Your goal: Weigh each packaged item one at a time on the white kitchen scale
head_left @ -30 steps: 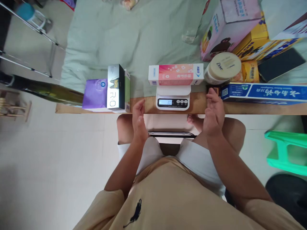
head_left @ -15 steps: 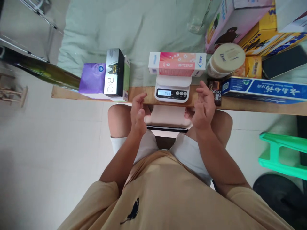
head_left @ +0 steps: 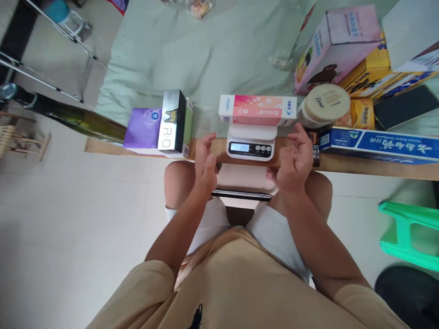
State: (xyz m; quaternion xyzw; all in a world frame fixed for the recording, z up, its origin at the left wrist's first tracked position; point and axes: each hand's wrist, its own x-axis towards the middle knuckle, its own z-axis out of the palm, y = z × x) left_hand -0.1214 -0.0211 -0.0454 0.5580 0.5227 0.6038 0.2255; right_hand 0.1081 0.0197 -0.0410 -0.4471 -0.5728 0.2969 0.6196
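A pink and white carton point(head_left: 258, 109) lies across the white digital kitchen scale point(head_left: 251, 146), whose lit display seems to read 144. My left hand point(head_left: 206, 163) is held to the left of the scale, fingers apart and nothing in them. On the other side, my right hand point(head_left: 295, 157) is also open and empty, its fingers partly curled. That hand covers part of a small dark cocoa packet point(head_left: 314, 148). Neither hand touches the scale or the carton.
Left of the scale stand a black and silver box point(head_left: 170, 123), a purple pack point(head_left: 143, 129) and a green bottle point(head_left: 72, 114). To the right are a Dove jar point(head_left: 325, 105), a blue toothpaste box point(head_left: 380, 144), a pink box point(head_left: 338, 50) and a phone point(head_left: 406, 107).
The view has tilted, so everything on the table sits lower in the picture and more of its far part shows. Both hands keep nearly the same pose beside the scale.
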